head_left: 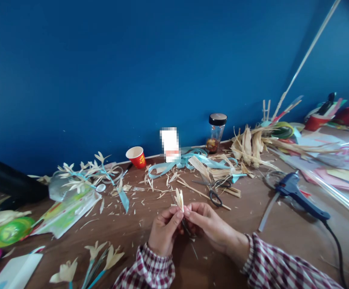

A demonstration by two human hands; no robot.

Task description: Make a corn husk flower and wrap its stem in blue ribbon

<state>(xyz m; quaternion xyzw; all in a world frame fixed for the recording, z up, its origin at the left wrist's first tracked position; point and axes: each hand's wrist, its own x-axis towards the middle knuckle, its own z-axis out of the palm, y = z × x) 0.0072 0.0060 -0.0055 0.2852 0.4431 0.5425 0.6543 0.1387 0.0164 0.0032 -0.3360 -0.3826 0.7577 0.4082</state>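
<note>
Both my hands meet above the brown table, pinching a small corn-husk flower [179, 198] whose pale petals point up. My left hand [165, 228] grips its base from the left, thumb against the front. From the other side my right hand [209, 224] closes thumb and fingers on the same base. A thin dark stem seems to run down below the fingers, partly hidden by them. Black scissors [215, 196] lie just beyond my right hand. Several finished-looking husk flowers [94, 251] with blue-wrapped stems lie at the lower left.
A blue glue gun [301, 196] with a cord lies at the right. A red paper cup [137, 157] and a lidded glass jar [216, 132] stand by the blue wall. Blue ribbon [162, 170], dried husks [248, 146] and scraps cover the back; a branch of white blossoms [86, 172] lies left.
</note>
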